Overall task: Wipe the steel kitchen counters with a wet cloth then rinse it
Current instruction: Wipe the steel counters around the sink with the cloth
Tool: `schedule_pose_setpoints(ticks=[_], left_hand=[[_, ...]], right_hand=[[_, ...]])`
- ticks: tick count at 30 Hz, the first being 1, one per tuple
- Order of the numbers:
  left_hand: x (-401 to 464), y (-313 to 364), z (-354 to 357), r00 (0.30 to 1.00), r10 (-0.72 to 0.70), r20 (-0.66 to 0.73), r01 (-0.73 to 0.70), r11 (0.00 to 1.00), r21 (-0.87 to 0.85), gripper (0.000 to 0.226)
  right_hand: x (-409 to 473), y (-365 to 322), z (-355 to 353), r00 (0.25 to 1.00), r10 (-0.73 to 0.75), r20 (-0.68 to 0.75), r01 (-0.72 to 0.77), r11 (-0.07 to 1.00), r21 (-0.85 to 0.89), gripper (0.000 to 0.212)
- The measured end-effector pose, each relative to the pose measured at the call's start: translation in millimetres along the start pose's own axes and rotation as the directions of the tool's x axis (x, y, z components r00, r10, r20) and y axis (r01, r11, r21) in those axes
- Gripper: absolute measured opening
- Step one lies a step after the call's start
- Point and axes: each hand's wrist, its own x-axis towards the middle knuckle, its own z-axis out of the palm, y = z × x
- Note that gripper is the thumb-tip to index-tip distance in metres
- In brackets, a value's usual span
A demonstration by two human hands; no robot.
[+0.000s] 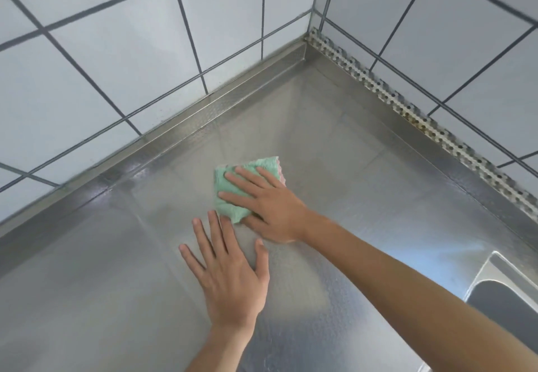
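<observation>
A folded green cloth (233, 194) with a pink edge lies on the steel counter (334, 144), near its corner. My right hand (267, 203) presses flat on the cloth with straight, spread fingers and covers most of it. Just in front of it, my left hand (230, 272) rests palm down on the bare steel, fingers straight, its fingertips close to the cloth's near edge. Faint wet streaks show on the metal around both hands.
White tiled walls (116, 66) meet at the corner behind the counter. A raised steel lip runs along both walls, with a perforated metal strip (407, 106) on the right side. A sink basin (506, 310) opens at the lower right.
</observation>
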Motion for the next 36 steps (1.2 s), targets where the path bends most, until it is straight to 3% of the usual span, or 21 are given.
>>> schedule_pose_setpoints(ticks=[3, 7, 12, 14, 16, 18, 20, 23, 26, 28, 30, 33, 36], left_hand=[[0, 0, 0, 1.000, 0.000, -0.008, 0.000, 1.000, -0.007, 0.079], [-1, 0, 2, 1.000, 0.000, -0.030, -0.001, 1.000, -0.021, 0.078], [0, -1, 5, 0.999, -0.003, -0.043, 0.002, 1.000, -0.018, 0.079], [-1, -1, 7, 0.999, -0.001, -0.052, 0.000, 1.000, -0.016, 0.079], [-1, -1, 8, 0.998, -0.002, -0.061, 0.001, 1.000, -0.016, 0.079], [-1, 1, 6, 0.998, -0.009, -0.057, 0.008, 1.000, -0.019, 0.079], [-1, 1, 4, 0.998, -0.009, -0.056, 0.008, 1.000, -0.023, 0.078], [0, 1, 3, 0.999, -0.014, -0.042, 0.012, 0.999, -0.036, 0.078], [-1, -1, 4, 0.999, -0.011, -0.039, 0.010, 0.999, -0.040, 0.079], [-1, -2, 5, 0.999, -0.007, -0.038, 0.005, 0.999, -0.041, 0.079], [-1, -2, 6, 1.000, -0.006, -0.030, 0.005, 0.999, -0.037, 0.080], [-1, -3, 7, 1.000, -0.014, -0.025, 0.013, 0.999, -0.042, 0.080], [-1, -2, 7, 1.000, -0.009, -0.030, 0.008, 0.998, -0.055, 0.080]], right_hand=[[-70, 33, -8, 0.996, 0.088, 0.001, -0.088, 0.996, -0.012, 0.060], [-141, 93, -28, 0.928, 0.369, -0.046, -0.371, 0.929, -0.019, 0.058], [-107, 146, -49, 0.679, 0.719, -0.147, -0.721, 0.691, 0.050, 0.059], [-60, 157, -53, 0.558, 0.810, -0.181, -0.809, 0.580, 0.100, 0.057], [-7, 159, -60, 0.483, 0.855, -0.186, -0.845, 0.512, 0.158, 0.057], [43, 148, -61, 0.518, 0.841, -0.156, -0.826, 0.539, 0.166, 0.057], [89, 117, -57, 0.644, 0.752, -0.138, -0.740, 0.659, 0.137, 0.056], [122, 47, -36, 0.846, 0.524, -0.100, -0.518, 0.852, 0.080, 0.056], [95, -4, -11, 0.972, 0.233, -0.042, -0.230, 0.970, 0.077, 0.055], [54, -14, -4, 0.996, 0.083, -0.020, -0.080, 0.990, 0.113, 0.054], [5, -10, -1, 0.998, 0.051, -0.023, -0.047, 0.987, 0.152, 0.055], [-78, 14, -2, 0.985, 0.166, -0.051, -0.158, 0.979, 0.130, 0.055], [-160, 50, -8, 0.922, 0.372, -0.105, -0.362, 0.927, 0.098, 0.053]])
